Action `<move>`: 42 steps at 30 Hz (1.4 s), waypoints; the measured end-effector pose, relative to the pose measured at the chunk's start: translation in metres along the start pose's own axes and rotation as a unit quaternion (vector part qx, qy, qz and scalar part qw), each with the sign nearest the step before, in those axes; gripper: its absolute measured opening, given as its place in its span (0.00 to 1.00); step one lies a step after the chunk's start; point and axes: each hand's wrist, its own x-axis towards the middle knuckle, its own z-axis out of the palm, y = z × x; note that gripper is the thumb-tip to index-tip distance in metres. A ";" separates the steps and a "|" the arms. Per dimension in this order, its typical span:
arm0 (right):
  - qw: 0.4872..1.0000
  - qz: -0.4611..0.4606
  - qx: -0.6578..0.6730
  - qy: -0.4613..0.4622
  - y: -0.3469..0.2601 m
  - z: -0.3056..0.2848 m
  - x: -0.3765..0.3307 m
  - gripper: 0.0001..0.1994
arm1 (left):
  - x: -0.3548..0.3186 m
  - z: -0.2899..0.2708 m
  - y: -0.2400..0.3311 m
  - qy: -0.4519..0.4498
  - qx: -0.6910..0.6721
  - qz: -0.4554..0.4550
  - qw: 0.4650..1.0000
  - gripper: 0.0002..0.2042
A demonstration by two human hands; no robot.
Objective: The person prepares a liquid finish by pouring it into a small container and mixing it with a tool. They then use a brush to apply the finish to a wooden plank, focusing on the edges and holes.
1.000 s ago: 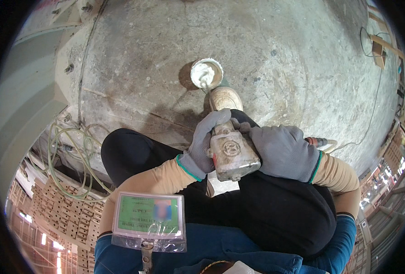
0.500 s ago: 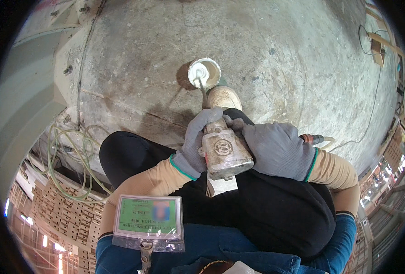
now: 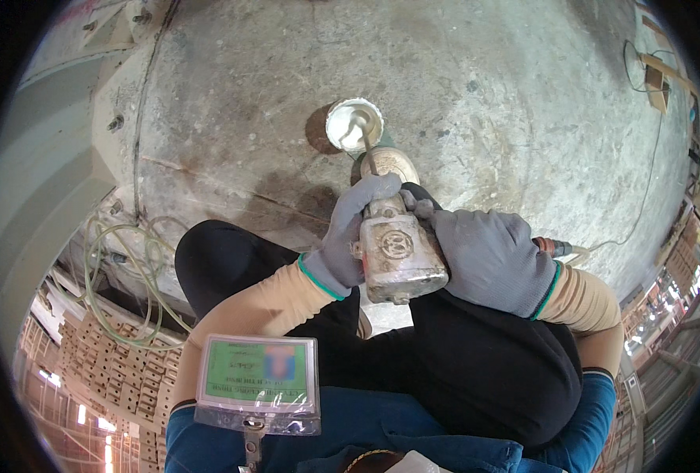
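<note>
Both my grey-gloved hands hold a worn, pale metal power mixer (image 3: 399,251) above my lap. Its thin mixing rod (image 3: 369,150) slants away from me into a small bucket (image 3: 378,124) on the floor, where it dips into thick white paste (image 3: 347,131). My left hand (image 3: 351,229) is wrapped around the left side and neck of the tool. On the other side, my right hand (image 3: 488,256) is closed around the handle, most of which it hides. An orange and black hose fitting (image 3: 553,247) sticks out past the right hand.
The bucket stands just beyond my shoe (image 3: 395,164) on a stained concrete floor (image 3: 476,102). Coiled pale hoses (image 3: 89,276) lie at left, next to a large grey metal frame (image 3: 50,173). Stacked drilled blocks (image 3: 113,366) are at lower left. A thin cable (image 3: 648,189) runs along the right.
The mixer and both hands have shifted slightly to the right. The rod's lower end has moved rightward within the paste. Both grips stay the same.
</note>
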 end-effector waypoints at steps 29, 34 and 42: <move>1.000 -0.027 0.002 0.003 -0.002 0.009 0.006 0.11 | -0.012 -0.005 0.000 0.117 -0.008 0.023 0.993 0.14; 1.000 -0.009 -0.009 0.025 -0.003 0.006 0.006 0.10 | -0.005 -0.001 0.008 0.091 0.026 0.021 0.995 0.16; 1.000 0.012 -0.002 -0.019 0.001 -0.003 -0.004 0.12 | 0.002 0.005 -0.004 0.091 -0.016 0.002 0.996 0.12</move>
